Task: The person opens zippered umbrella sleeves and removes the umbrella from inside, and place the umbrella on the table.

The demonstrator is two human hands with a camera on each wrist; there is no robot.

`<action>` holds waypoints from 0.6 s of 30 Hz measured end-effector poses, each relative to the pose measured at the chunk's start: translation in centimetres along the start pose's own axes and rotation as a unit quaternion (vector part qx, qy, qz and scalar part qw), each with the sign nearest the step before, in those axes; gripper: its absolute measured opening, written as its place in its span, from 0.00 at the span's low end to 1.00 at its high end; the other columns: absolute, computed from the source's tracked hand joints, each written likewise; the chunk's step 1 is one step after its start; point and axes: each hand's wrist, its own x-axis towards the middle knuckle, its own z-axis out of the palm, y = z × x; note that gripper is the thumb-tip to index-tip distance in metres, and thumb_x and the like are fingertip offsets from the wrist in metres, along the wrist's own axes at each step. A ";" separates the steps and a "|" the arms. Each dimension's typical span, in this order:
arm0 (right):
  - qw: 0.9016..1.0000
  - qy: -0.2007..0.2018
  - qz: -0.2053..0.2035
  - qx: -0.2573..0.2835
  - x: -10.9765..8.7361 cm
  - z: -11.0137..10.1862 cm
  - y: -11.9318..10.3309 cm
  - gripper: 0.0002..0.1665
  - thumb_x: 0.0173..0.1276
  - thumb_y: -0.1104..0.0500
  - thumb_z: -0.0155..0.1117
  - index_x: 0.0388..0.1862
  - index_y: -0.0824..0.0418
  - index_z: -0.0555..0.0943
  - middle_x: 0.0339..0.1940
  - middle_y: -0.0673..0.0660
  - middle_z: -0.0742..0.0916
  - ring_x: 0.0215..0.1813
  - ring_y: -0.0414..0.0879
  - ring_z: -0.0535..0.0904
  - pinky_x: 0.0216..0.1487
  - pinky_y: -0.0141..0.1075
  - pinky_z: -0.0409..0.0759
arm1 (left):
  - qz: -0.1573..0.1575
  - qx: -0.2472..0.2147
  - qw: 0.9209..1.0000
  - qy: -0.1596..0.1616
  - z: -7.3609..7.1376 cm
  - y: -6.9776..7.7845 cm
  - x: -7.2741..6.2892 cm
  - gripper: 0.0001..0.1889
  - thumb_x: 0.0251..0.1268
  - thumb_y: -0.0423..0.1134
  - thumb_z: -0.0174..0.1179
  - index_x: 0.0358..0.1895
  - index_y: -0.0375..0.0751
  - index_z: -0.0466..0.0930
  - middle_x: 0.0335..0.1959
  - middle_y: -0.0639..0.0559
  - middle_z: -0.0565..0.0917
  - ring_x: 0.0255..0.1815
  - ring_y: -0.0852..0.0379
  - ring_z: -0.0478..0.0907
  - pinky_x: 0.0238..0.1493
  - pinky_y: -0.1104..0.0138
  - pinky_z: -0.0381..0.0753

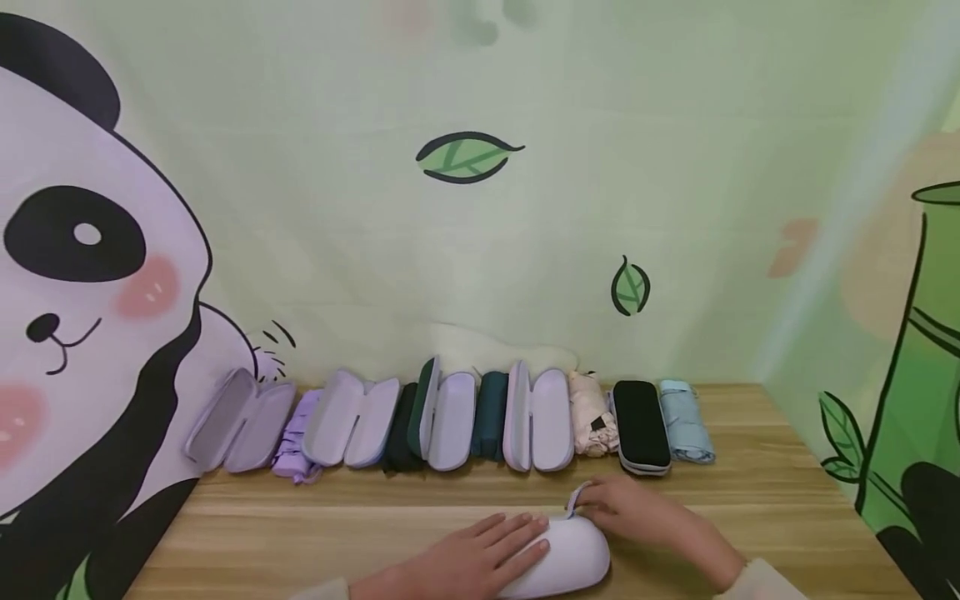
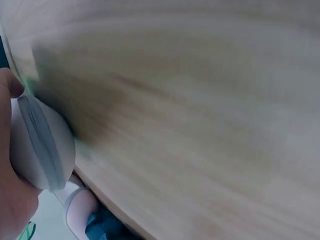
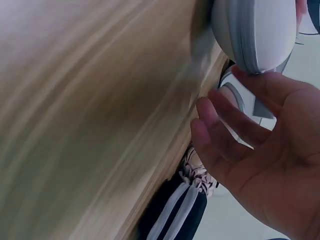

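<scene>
A white zip-up glasses case (image 1: 570, 557) lies near the front of the table, closed. My left hand (image 1: 472, 557) holds it from above, fingers laid across its top; in the left wrist view the thumb (image 2: 11, 82) curls at its side, by the grey zipper (image 2: 40, 135). At the case's far right side, my right hand (image 1: 637, 510) pinches a small light strap loop (image 1: 574, 500) that stands up from the edge. In the right wrist view the right hand's other fingers (image 3: 215, 135) are loosely bent, close to the zippered end.
Along the back stand several open glasses cases (image 1: 551, 421), with folded umbrellas between them: purple (image 1: 300, 437), dark green (image 1: 491, 417) and pink (image 1: 592, 417). A closed black case (image 1: 641, 423) and a light blue folded umbrella (image 1: 686, 421) end the row. Behind hangs a panda-print cloth (image 1: 337, 208).
</scene>
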 end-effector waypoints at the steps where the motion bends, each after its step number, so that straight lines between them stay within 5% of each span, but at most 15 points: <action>1: 1.000 -0.012 0.001 0.010 0.1 0.0 0.0 0.12 0.74 0.63 0.61 0.51 0.55 0.87 0.47 0.49 0.87 0.49 0.39 0.81 0.48 0.35 0.81 | 0.004 0.007 1.000 0.011 0.2 0.2 -0.1 0.45 0.78 0.65 0.41 0.83 0.39 0.37 0.84 0.42 0.45 0.84 0.49 0.45 0.77 0.60 0.58; 10: 0.992 -0.097 0.006 0.085 0.6 -0.8 0.6 0.10 0.77 0.58 0.59 0.45 0.55 0.88 0.39 0.41 0.86 0.42 0.31 0.76 0.45 0.33 0.78 | 0.017 0.043 0.998 0.044 0.6 0.7 -0.3 0.44 0.78 0.64 0.43 0.83 0.39 0.41 0.83 0.41 0.49 0.83 0.50 0.48 0.77 0.60 0.56; 18: 0.995 -0.069 0.008 0.078 0.3 -0.8 0.5 0.07 0.76 0.57 0.62 0.42 0.54 0.87 0.43 0.42 0.84 0.44 0.31 0.77 0.45 0.33 0.80 | 0.014 0.041 0.997 0.060 1.0 0.6 -0.2 0.45 0.77 0.65 0.44 0.83 0.38 0.41 0.83 0.41 0.49 0.83 0.50 0.49 0.77 0.60 0.58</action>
